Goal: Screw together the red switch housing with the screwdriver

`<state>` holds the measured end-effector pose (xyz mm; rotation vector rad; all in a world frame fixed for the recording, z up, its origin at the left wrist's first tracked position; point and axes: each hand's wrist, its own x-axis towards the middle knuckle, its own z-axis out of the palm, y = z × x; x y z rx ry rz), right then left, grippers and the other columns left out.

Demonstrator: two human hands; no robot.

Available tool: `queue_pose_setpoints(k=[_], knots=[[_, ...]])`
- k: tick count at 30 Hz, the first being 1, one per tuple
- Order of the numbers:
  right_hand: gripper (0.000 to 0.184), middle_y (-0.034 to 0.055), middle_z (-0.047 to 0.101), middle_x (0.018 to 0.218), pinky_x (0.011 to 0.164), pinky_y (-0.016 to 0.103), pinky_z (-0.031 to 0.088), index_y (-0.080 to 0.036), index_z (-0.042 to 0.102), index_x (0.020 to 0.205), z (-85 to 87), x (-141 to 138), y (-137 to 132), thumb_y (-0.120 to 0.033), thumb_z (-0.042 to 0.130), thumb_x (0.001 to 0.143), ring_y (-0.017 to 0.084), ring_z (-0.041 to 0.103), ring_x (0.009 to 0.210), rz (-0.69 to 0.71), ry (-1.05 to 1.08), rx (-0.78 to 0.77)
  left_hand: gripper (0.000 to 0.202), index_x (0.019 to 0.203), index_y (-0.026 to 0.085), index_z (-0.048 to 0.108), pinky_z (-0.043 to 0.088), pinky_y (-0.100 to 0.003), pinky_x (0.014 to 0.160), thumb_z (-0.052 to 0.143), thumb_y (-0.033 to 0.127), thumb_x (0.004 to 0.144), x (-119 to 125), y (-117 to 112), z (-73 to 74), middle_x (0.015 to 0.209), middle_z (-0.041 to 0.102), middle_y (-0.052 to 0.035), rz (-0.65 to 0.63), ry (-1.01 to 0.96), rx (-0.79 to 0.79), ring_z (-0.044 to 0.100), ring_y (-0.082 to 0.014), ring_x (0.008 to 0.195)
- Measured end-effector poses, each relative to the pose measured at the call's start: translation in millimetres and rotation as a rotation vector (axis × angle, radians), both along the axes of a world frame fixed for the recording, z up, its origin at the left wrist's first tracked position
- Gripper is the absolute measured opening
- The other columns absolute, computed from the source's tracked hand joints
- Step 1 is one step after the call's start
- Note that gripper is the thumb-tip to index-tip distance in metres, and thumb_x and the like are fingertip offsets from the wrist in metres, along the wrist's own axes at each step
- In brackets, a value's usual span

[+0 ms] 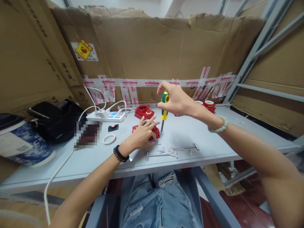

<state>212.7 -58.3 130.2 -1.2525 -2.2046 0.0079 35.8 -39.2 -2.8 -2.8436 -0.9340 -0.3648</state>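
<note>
Beside the red plastic part [155,131], the screwdriver [164,114] points down, nearly upright, its tip just right of the part. My right hand [177,98] has its curled fingers and thumb around the green and yellow handle. Spread over the red part, my left hand [142,135] grips it against the table and hides much of it. Small screws [161,150] lie in front of that hand. Nearer the table edge are a metal T-shaped rod [156,155] and a second rod [187,148], with white shreds around them.
Another red part [142,111] sits behind my left hand; a further red piece [209,106] is at the back right. To the left are a white ring [109,139], a small black square piece [113,127], a power strip [106,116] with cables and a black bag [57,120].
</note>
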Motion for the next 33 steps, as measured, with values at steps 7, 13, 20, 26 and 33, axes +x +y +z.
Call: queue_pose_setpoints(k=[7, 13, 20, 26, 33], knots=[[0.028, -0.0001, 0.050, 0.071, 0.063, 0.032, 0.038, -0.020, 0.048, 0.096, -3.7, 2.9, 5.0, -0.018, 0.056, 0.069, 0.015, 0.046, 0.067, 0.004, -0.016, 0.015, 0.008, 0.077, 0.023, 0.071, 0.001, -0.067, 0.110, 0.063, 0.021, 0.077, 9.3, -9.7, -2.1, 0.134, 0.051, -0.0069, -0.118, 0.009, 0.000, 0.026, -0.0352, 0.138], [0.029, -0.0013, 0.049, 0.070, 0.061, 0.032, 0.037, -0.020, 0.048, 0.096, -1.9, 5.1, 5.4, -0.019, 0.057, 0.068, 0.013, 0.044, 0.063, -0.006, -0.019, 0.022, 0.011, 0.083, 0.024, 0.070, 0.008, -0.064, 0.109, 0.063, 0.024, 0.076, 8.3, -18.3, 7.7, 0.132, 0.050, -0.0082, -0.169, -0.032, -0.072, 0.030, -0.0351, 0.136], [0.030, -0.0005, 0.050, 0.074, 0.064, 0.032, 0.037, -0.020, 0.047, 0.097, -0.9, 7.5, 10.3, -0.021, 0.056, 0.069, 0.014, 0.044, 0.067, -0.020, 0.008, 0.026, 0.054, 0.124, 0.021, 0.045, 0.037, -0.044, 0.100, 0.062, 0.030, 0.074, -39.8, 12.4, 21.3, 0.130, 0.045, -0.0119, 0.069, -0.239, -0.203, 0.044, -0.0282, 0.120], [0.027, -0.0023, 0.047, 0.070, 0.061, 0.031, 0.034, -0.021, 0.045, 0.092, -1.5, 8.2, 14.1, -0.019, 0.056, 0.067, 0.013, 0.041, 0.062, -0.020, 0.029, 0.050, 0.067, 0.129, 0.015, 0.038, 0.046, -0.038, 0.080, 0.054, 0.057, 0.080, -47.7, 33.4, 3.3, 0.105, 0.060, -0.0133, 0.244, -0.136, -0.342, 0.059, -0.0291, 0.094], [0.027, -0.0043, 0.044, 0.064, 0.057, 0.029, 0.031, -0.021, 0.042, 0.087, -5.4, -0.1, 21.7, -0.018, 0.056, 0.063, 0.011, 0.037, 0.058, 0.037, 0.089, 0.078, 0.070, 0.145, 0.023, 0.022, 0.045, -0.039, 0.078, 0.034, 0.064, 0.088, -25.5, 27.2, -3.5, 0.114, 0.055, -0.0165, 0.450, -0.290, -0.203, 0.062, -0.0310, 0.094]])
